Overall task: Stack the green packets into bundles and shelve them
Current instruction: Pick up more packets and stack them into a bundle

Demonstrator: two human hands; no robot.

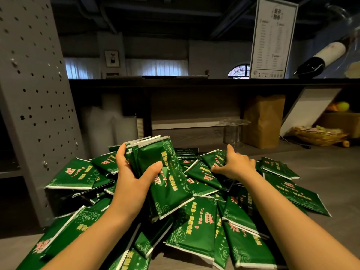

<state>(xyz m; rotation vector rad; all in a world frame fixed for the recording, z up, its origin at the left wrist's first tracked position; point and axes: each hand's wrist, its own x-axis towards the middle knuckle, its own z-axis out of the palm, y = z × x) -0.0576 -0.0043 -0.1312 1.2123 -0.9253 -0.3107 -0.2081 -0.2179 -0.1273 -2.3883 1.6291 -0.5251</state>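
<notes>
Early stage: left hand (134, 172) grips one partial bundle (165, 172), right hand (236, 166) pinches a loose packet (213, 159); large pile (196, 227) unsorted on table (331, 162), none seen shelved.

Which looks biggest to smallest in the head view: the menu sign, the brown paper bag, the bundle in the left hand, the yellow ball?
1. bundle in the left hand, though it is also nearest the camera
2. menu sign
3. brown paper bag, not far behind the sign
4. yellow ball
</notes>
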